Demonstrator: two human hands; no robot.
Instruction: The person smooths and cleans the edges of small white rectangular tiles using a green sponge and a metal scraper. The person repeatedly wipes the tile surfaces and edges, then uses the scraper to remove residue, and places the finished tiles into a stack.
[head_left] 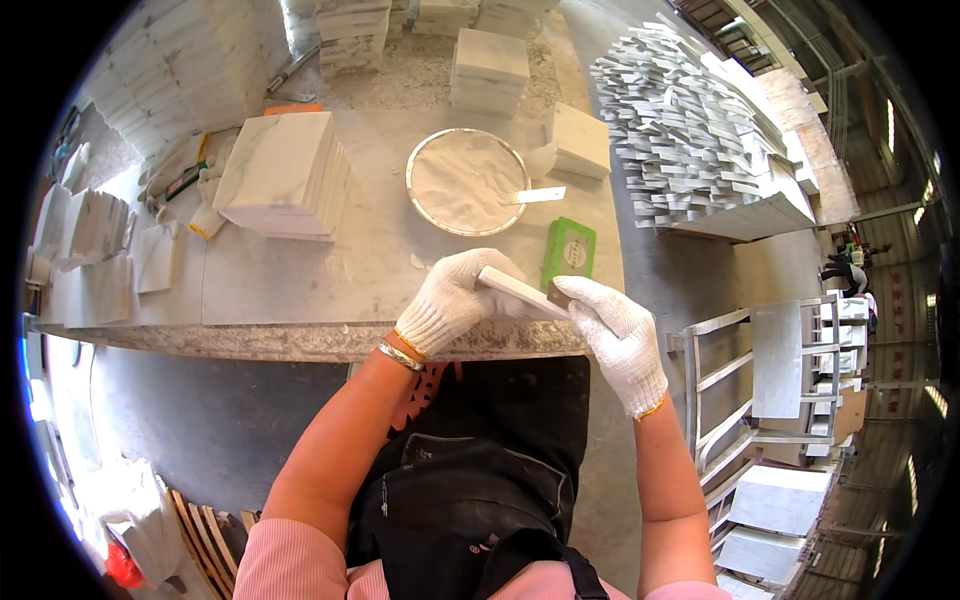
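In my gloved left hand (462, 295) is a thin white marble tile (522, 292), held edge-up above the front edge of the bench. My gloved right hand (615, 335) is closed at the tile's right end, pinching a small grey-brown flat piece (557, 293) against it; its kind is too small to make out. Just beyond the tile lies a green rectangular block (569, 252) with a round pale label. Behind that stands a round bowl (411, 190) of white powder, a white flat scraper (540, 195) resting across its rim.
Stacks of marble tiles (275, 175) stand left of the bowl, with a smaller stack (578, 140) at its right and another (490, 68) behind. More slabs (85, 230) line the far left. Right of the bench are a pallet of stacked strips (690, 140) and a metal rack (720, 375) with slabs.
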